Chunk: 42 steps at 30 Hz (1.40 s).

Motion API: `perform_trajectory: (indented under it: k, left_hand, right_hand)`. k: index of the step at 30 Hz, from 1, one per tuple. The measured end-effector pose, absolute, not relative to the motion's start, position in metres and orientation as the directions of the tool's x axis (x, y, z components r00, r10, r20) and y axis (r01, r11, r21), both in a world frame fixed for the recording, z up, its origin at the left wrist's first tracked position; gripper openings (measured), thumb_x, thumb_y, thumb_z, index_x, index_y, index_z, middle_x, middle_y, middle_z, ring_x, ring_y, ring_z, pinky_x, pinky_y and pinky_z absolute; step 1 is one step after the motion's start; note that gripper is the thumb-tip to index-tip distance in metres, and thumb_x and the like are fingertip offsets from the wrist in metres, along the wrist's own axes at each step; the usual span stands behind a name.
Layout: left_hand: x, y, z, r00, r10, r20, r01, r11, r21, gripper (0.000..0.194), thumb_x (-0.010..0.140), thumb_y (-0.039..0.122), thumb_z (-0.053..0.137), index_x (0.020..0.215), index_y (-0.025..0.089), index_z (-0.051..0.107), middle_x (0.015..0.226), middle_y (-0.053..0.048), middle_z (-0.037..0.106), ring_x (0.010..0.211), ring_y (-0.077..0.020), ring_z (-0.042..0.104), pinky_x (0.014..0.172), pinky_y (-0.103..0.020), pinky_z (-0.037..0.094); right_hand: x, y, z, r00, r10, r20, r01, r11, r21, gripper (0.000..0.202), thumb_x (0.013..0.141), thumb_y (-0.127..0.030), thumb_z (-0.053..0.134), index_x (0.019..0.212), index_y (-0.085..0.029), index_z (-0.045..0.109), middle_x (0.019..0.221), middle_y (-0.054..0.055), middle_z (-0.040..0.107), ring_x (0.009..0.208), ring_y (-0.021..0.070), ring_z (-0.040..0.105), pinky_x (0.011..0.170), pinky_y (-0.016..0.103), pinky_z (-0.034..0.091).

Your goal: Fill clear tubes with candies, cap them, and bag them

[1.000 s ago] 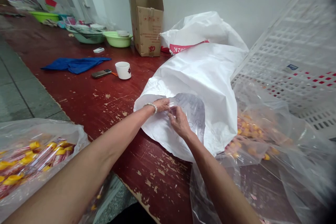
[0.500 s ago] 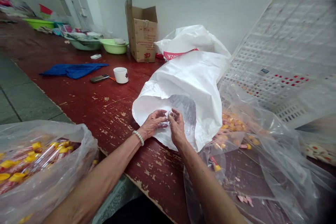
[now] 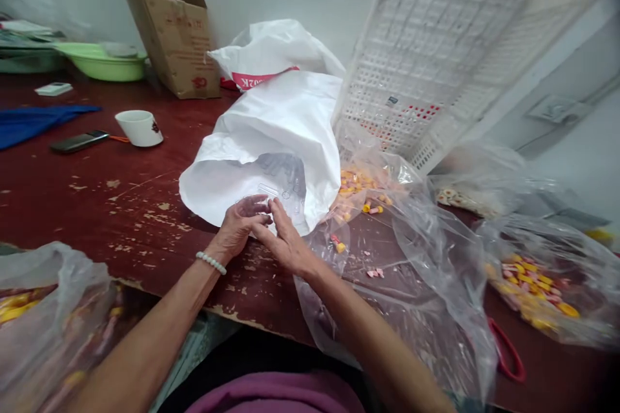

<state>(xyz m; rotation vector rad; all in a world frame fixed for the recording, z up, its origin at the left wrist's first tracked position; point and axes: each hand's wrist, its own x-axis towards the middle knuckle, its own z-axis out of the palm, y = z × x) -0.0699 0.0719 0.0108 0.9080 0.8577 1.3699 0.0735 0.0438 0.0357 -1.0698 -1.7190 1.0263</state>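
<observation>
The red bench (image 3: 145, 190), its paint worn through in patches, spans the frame from left to lower right. The white perforated crate (image 3: 436, 32) stands tilted in the upper right. At centre the white sack (image 3: 285, 110) lies on its side, mouth toward the viewer. Clear plastic bags occupy three places: one spread out right of centre (image 3: 426, 300), with small yellow-and-pink pieces (image 3: 356, 182) near its upper part; one at lower left (image 3: 61, 268); and one at far right (image 3: 593, 300), holding similar pieces. The open cardboard box (image 3: 179, 39) stands in the upper left, with the pale green basin (image 3: 106, 68) beside it and the blue cloth (image 3: 39, 122) at the left edge. The left hand (image 3: 237, 226), with a beaded bracelet (image 3: 211, 262) on its wrist, and the right hand (image 3: 288, 245) meet at the sack's mouth, fingers bent and fingertips close together; whether they pinch anything cannot be told. The white cup (image 3: 135, 129) stands in the left half, just beside the dark phone (image 3: 80, 141); a red loop-shaped handle (image 3: 508, 352) lies at lower right. Smallest are the clear tubes (image 3: 290, 184), visible within the sack's mouth, just beyond the fingertips.
</observation>
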Motion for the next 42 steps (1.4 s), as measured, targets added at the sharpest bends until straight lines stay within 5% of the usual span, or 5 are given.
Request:
perform_trajectory:
  k: [7,19,27,33,42]
  left_hand:
    - [-0.067,0.037,0.029,0.019,0.993,-0.119,-0.507,0.112,0.855,0.047,0.054,0.014,0.081,0.097,0.017,0.062,0.089,-0.003,0.065,0.068,-0.0212,0.068,0.053,-0.028,0.055]
    - [-0.044,0.012,0.023,0.147,0.984,-0.103,-0.294,0.143,0.945,0.049,0.055,0.016,0.083,0.099,0.016,0.061,0.084,-0.004,0.065,0.071,-0.0167,0.063,0.051,-0.021,0.052]
    - [-0.015,0.0,0.024,0.22,0.975,0.045,-0.068,-0.031,0.997,0.038,0.058,0.011,0.073,0.093,0.013,0.059,0.084,-0.003,0.063,0.074,-0.0131,0.059,0.063,-0.021,0.049]
    - [0.0,-0.008,0.025,0.327,0.935,0.14,0.19,-0.21,0.959,0.037,0.061,0.005,0.061,0.096,0.014,0.062,0.086,-0.002,0.062,0.073,-0.012,0.056,0.064,-0.021,0.044]
    - [0.006,-0.009,0.024,0.269,0.958,0.095,0.12,-0.132,0.984,0.036,0.055,0.003,0.06,0.089,0.014,0.062,0.08,-0.001,0.062,0.068,-0.0122,0.055,0.059,-0.02,0.042]
  right_hand:
    - [0.223,0.042,0.029,0.192,0.873,0.448,0.645,0.232,-0.728,0.016,0.08,-0.023,0.049,0.084,-0.017,0.063,0.085,0.005,0.064,0.079,0.017,0.058,0.076,0.032,0.046]
    - [0.228,0.035,-0.004,-0.187,0.978,0.095,0.936,0.207,-0.285,0.017,0.086,-0.026,0.049,0.088,-0.015,0.062,0.092,0.01,0.06,0.087,0.021,0.055,0.076,0.031,0.042]
    - [0.227,0.001,0.039,0.102,0.892,0.44,0.677,0.262,-0.688,0.022,0.085,-0.031,0.058,0.102,-0.018,0.056,0.087,0.005,0.061,0.068,0.0144,0.055,0.064,0.028,0.047]
    - [0.18,-0.026,0.072,-0.37,0.749,0.55,0.596,0.645,-0.478,0.02,0.085,-0.011,0.052,0.103,-0.019,0.058,0.101,0.008,0.061,0.096,0.0176,0.058,0.082,0.032,0.049]
    - [0.18,-0.03,0.056,-0.293,0.779,0.555,0.559,0.61,-0.561,0.058,0.06,0.006,0.036,0.106,-0.022,0.058,0.112,0.007,0.052,0.112,0.0196,0.05,0.097,0.038,0.043]
